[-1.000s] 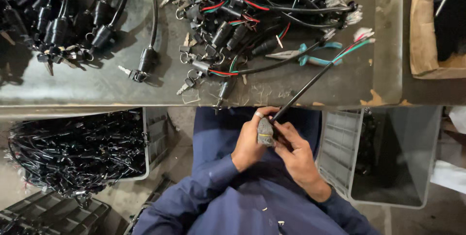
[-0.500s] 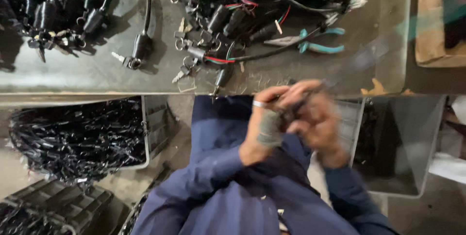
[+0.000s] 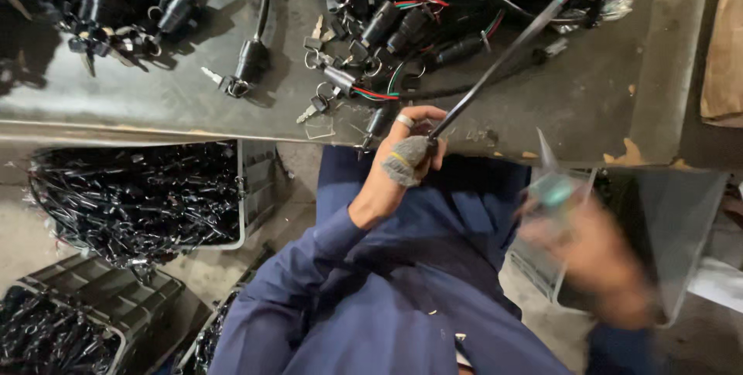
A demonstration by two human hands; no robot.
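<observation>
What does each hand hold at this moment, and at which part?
The left hand pinches a black cable at its near end. The right hand is blurred; it seems to grip teal-handled pliers by the handles.

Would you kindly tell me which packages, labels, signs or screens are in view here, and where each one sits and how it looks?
No labels, signs or screens show.
Cardboard box: far right edge beside the dark worktable, brown, cut off by the frame.
Grey bin: under the table at left, boxy, filled with black cables.
Black crate: lower left on the floor, ribbed, dark.
Grey bin on the right: below the table edge, partly behind the blurred right hand.
</observation>
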